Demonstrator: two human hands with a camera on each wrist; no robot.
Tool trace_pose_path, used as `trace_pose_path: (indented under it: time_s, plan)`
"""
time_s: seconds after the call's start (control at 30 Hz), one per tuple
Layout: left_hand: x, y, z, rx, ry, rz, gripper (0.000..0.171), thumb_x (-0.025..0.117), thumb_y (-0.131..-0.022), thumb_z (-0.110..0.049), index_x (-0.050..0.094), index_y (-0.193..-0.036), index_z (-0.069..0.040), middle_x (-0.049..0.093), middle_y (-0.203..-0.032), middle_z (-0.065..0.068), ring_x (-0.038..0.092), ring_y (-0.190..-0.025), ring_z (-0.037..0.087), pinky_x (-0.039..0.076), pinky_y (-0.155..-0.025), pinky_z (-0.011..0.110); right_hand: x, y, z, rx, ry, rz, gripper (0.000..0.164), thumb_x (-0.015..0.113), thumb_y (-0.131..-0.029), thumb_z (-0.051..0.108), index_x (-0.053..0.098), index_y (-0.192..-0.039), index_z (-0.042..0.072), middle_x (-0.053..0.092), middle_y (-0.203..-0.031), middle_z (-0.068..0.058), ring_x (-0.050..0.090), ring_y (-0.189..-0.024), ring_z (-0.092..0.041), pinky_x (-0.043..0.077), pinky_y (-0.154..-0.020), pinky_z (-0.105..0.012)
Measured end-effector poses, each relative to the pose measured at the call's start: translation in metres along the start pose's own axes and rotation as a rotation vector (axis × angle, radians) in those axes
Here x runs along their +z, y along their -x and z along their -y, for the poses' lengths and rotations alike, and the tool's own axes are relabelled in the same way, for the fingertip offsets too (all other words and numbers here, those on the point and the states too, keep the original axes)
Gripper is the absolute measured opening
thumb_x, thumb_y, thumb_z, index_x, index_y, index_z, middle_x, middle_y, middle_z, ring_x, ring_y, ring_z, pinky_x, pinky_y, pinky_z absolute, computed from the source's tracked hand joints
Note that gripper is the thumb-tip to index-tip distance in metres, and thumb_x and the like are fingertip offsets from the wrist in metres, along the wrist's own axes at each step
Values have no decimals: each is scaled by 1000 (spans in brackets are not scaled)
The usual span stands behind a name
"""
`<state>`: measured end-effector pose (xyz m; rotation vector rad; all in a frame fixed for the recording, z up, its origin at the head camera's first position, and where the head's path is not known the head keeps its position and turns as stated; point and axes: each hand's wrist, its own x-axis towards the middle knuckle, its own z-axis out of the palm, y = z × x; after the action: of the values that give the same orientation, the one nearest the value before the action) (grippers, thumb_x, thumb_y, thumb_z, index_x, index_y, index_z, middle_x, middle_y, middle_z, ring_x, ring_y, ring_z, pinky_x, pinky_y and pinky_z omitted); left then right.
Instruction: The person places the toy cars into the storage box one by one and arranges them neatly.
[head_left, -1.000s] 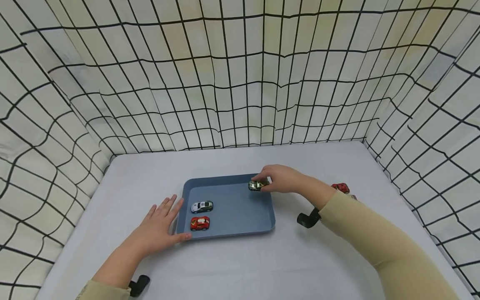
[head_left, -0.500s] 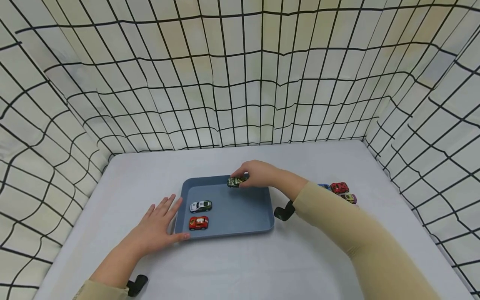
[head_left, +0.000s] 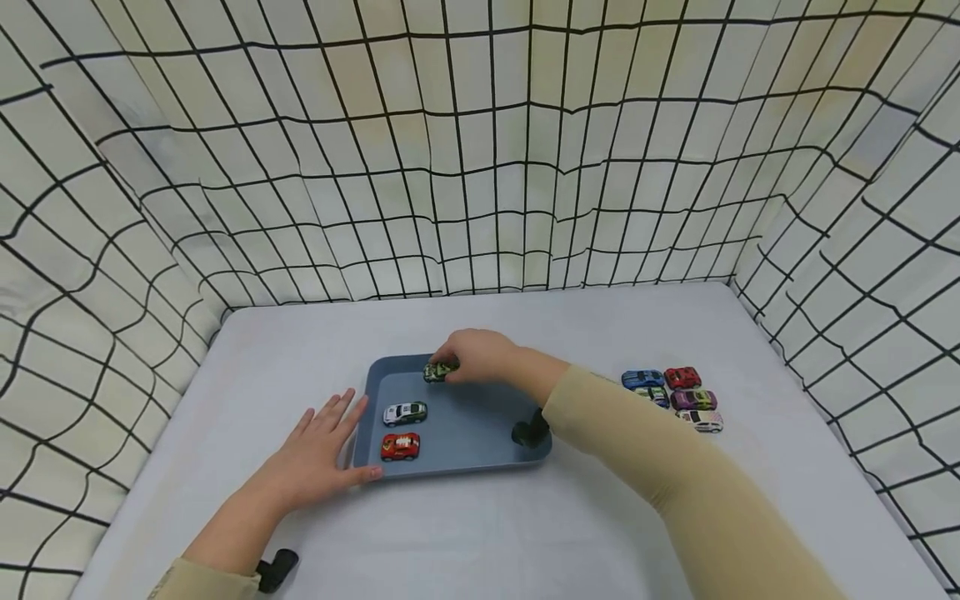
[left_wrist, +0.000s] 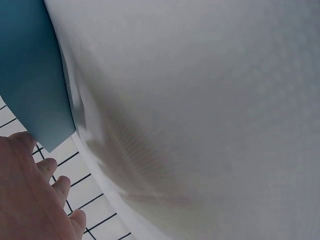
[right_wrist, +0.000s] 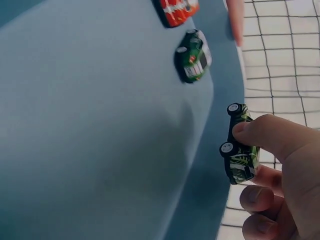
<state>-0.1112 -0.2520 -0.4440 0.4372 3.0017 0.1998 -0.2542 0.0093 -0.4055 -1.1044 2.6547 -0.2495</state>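
Inside tray [head_left: 465, 429]: red car [head_left: 401, 447], white-green car [head_left: 405, 413]; right fingers [right_wrist: 270, 178] pinch black-green car [right_wrist: 241, 162].

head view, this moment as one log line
right hand: pinches green camo car | left hand: at tray, left side | in tray: white-green car, red car

Two cars [head_left: 405, 414] lie in the tray [head_left: 468, 433] below frame centre (one behind the other), five more cars [head_left: 693, 401] at right.

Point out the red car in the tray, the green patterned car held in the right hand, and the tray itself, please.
Red car [head_left: 401, 447], head view: middle of its body.
Green patterned car [right_wrist: 241, 157], right wrist view: its patterned bodywork.
Tray [head_left: 468, 429], head view: its bare floor.
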Motion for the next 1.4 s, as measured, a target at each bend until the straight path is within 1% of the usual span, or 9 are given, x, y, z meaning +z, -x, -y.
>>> trace_pose_path:
  time_s: [0.1, 0.27, 0.43, 0.57, 0.73, 0.93, 1.13, 1.27, 1.4]
  plan:
    - [0, 1, 0, 4, 9, 5, 110, 50, -68, -80, 19, -149, -14, 17, -153, 14, 15, -139, 37, 12, -110, 59, 8, -6, 7, 1, 45, 15, 40, 61, -87, 32, 57, -127, 32, 59, -114, 8, 56, -97, -5, 49, -78, -25]
    - [0, 1, -1, -4, 10, 21, 108, 50, -68, -80, 16, -149, -16, 14, -154, 11, 13, -140, 34, 10, -111, 57, 20, -14, 15, 5, 109, 19, 40, 60, -88, 34, 56, -128, 33, 59, -116, 7, 56, -99, -6, 50, -77, -27]
    - [0, 1, 0, -3, 4, 24, 109, 49, -68, -81, 15, -149, -16, 13, -154, 11, 13, -140, 34, 11, -111, 57, 29, -23, 21, 5, 98, -3, 39, 62, -88, 36, 57, -126, 33, 59, -120, 9, 55, -106, -7, 50, -83, -28]
    - [1, 0, 0, -6, -3, 27, 110, 46, -68, -83, 15, -150, -17, 13, -155, 10, 13, -140, 34, 11, -111, 57, 33, -30, 25, -1, 90, 3, 39, 63, -87, 37, 58, -125, 33, 59, -123, 10, 54, -111, -8, 48, -89, -29]
    - [1, 0, 1, -8, -1, 24, 110, 45, -67, -84, 15, -150, -17, 13, -155, 11, 13, -140, 34, 11, -111, 57, 36, -37, 32, -4, 82, 11, 39, 63, -87, 39, 58, -125, 34, 58, -124, 11, 53, -114, -7, 46, -93, -29]
    - [0, 1, 1, -7, -9, 23, 111, 42, -66, -86, 14, -150, -17, 13, -154, 11, 13, -140, 34, 12, -110, 58, 37, -41, 39, -7, 82, 1, 40, 62, -87, 41, 57, -126, 34, 59, -123, 11, 53, -112, -6, 47, -92, -28]
    - [-2, 1, -1, -5, -2, 13, 110, 47, -67, -83, 17, -149, -16, 15, -154, 12, 14, -140, 34, 12, -110, 58, 37, -44, 41, -4, 85, -6, 41, 61, -87, 42, 56, -127, 35, 58, -123, 10, 53, -112, -7, 47, -91, -29]
    - [-2, 1, -2, -11, -2, 15, 110, 46, -67, -83, 16, -149, -16, 15, -154, 12, 14, -140, 35, 12, -110, 58, 36, -44, 39, -9, 51, -10, 44, 61, -86, 45, 54, -129, 36, 59, -118, 10, 55, -103, -6, 49, -86, -28]
    - [-1, 2, -1, -18, -2, 22, 110, 46, -67, -83, 15, -149, -16, 14, -154, 12, 13, -140, 35, 12, -110, 59, 32, -43, 37, -30, 24, -22, 46, 60, -86, 45, 53, -130, 34, 60, -113, 10, 55, -93, -5, 49, -79, -26]
